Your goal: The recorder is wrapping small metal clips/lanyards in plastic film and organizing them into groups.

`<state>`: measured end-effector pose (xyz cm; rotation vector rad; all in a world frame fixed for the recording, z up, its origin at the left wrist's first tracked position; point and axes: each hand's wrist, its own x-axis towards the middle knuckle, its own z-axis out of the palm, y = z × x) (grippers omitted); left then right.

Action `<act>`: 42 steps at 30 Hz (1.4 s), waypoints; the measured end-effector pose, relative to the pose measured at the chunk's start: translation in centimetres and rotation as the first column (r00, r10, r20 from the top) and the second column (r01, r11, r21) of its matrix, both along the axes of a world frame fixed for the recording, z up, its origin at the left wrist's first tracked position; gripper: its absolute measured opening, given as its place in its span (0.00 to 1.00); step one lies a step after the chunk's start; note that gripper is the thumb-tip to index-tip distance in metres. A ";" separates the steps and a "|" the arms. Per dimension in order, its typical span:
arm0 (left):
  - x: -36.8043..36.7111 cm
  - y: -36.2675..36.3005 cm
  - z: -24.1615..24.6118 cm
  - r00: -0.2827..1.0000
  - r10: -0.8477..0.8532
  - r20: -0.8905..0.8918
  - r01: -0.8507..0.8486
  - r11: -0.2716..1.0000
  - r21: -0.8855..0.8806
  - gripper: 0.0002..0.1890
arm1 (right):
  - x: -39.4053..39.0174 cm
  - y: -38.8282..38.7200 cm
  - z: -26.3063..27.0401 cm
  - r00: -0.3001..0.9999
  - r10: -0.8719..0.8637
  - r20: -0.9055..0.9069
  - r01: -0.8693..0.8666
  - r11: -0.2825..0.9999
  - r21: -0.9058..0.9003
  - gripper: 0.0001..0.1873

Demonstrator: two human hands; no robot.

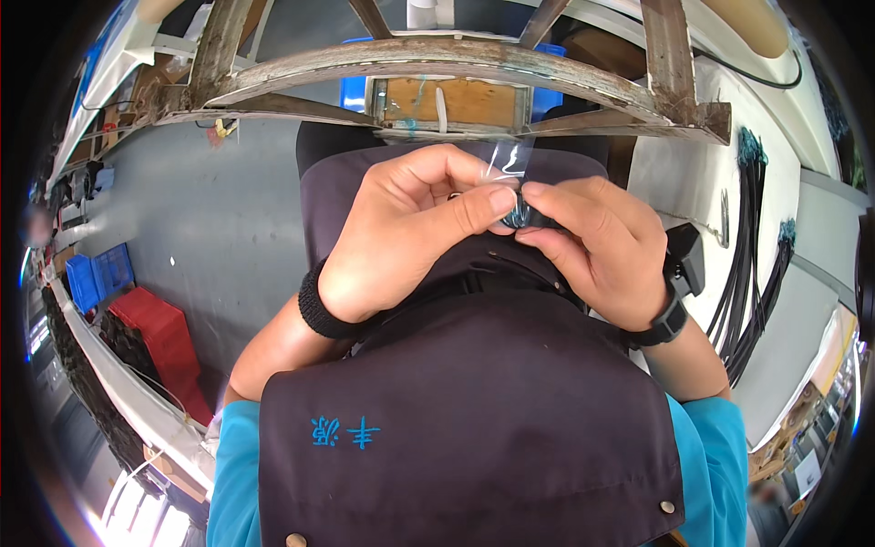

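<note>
Over my lap, the two hands meet fingertip to fingertip. My left hand (403,232) pinches a small bundle of teal-tinted strands (517,216) between thumb and fingers. A strip of clear film or tape (508,158) stands up from the fingertips, its far end away from me. On the other side, my right hand (601,243) has its thumb and forefinger closed on the same bundle. A short dark piece (540,219) runs between the right fingers. The fingers hide most of the bundle, so where the film touches it cannot be seen.
A worn frame (437,65) crosses just beyond my hands, with a wooden board (454,102) below it. Black cables with teal ends (742,239) lie on the white table (690,184) at right, near metal tweezers (724,219). A red crate (160,342) stands at left.
</note>
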<state>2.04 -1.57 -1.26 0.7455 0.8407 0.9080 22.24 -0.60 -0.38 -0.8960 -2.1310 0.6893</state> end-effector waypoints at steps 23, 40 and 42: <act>-0.2 0.3 0.5 0.980 0.088 -0.180 -0.028 0.950 0.311 0.08 | 0.6 1.4 1.8 0.950 -0.150 -0.272 -0.171 0.478 -0.861 0.07; -0.2 0.3 0.7 0.988 0.112 -0.110 -0.101 0.989 0.105 0.06 | 5.9 0.7 -1.3 0.995 0.091 -0.041 -0.095 0.724 -0.683 0.08; 0.0 0.3 0.5 0.987 0.108 -0.122 -0.092 0.988 0.126 0.06 | 5.7 0.1 -0.7 0.883 -0.159 0.441 0.235 0.964 -0.124 0.12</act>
